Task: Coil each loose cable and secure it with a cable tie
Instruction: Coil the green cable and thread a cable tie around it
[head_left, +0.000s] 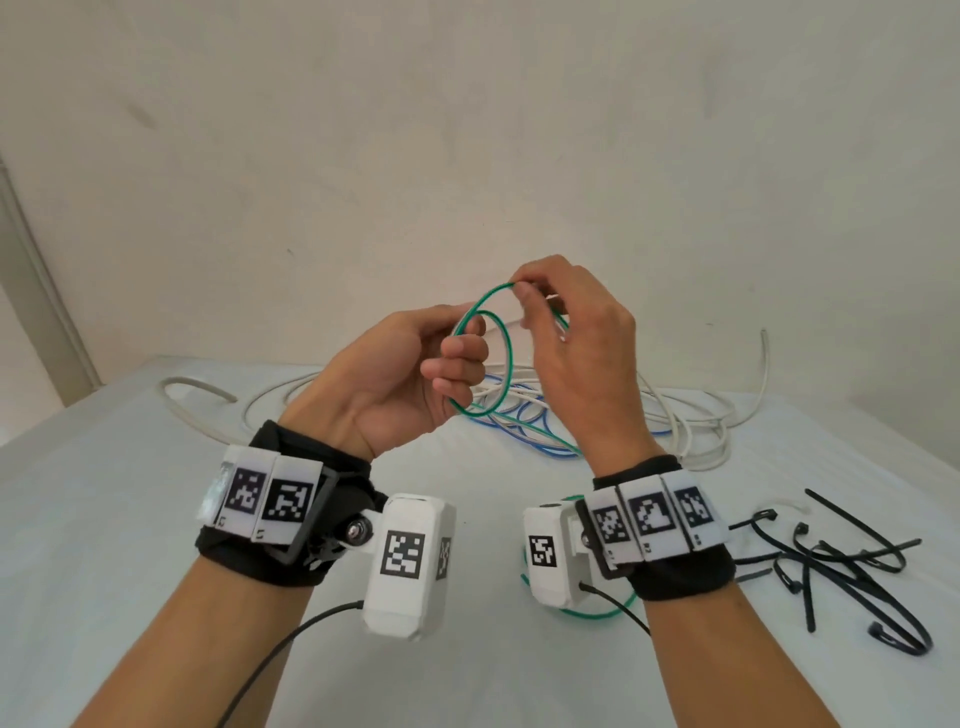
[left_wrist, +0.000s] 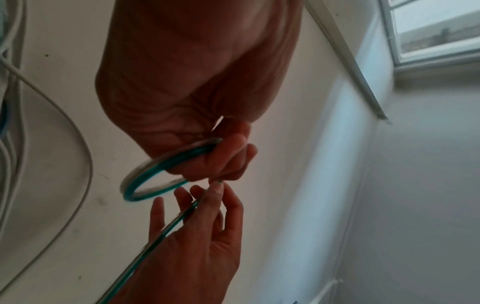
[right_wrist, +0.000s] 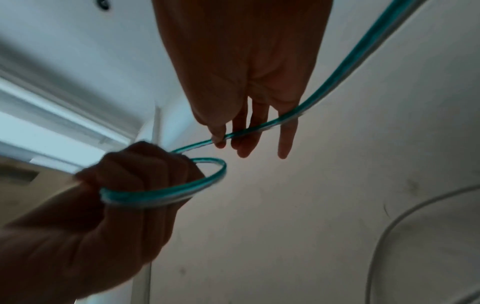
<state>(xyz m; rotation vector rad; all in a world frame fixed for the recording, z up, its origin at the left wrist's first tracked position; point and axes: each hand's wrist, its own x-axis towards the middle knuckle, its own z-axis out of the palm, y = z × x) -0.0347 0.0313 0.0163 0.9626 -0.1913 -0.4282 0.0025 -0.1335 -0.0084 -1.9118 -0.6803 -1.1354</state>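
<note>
Left hand (head_left: 400, 384) grips coiled loops of green cable (head_left: 506, 353), fingers curled round them, held up above the table (head_left: 104, 519); right hand (head_left: 576, 353) pinches the same cable at the top of a loop between thumb and fingertips, other fingers loosely spread; loose end trails down under the right wrist; white cables (head_left: 691, 415) and blue cable (head_left: 524, 415) lie tangled behind; black cable ties (head_left: 841, 561) scattered at right.

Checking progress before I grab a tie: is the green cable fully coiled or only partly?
Partly coiled. The left hand grips a couple of loops of the green cable; the right hand pinches the next, and the rest trails onto the table.
</note>
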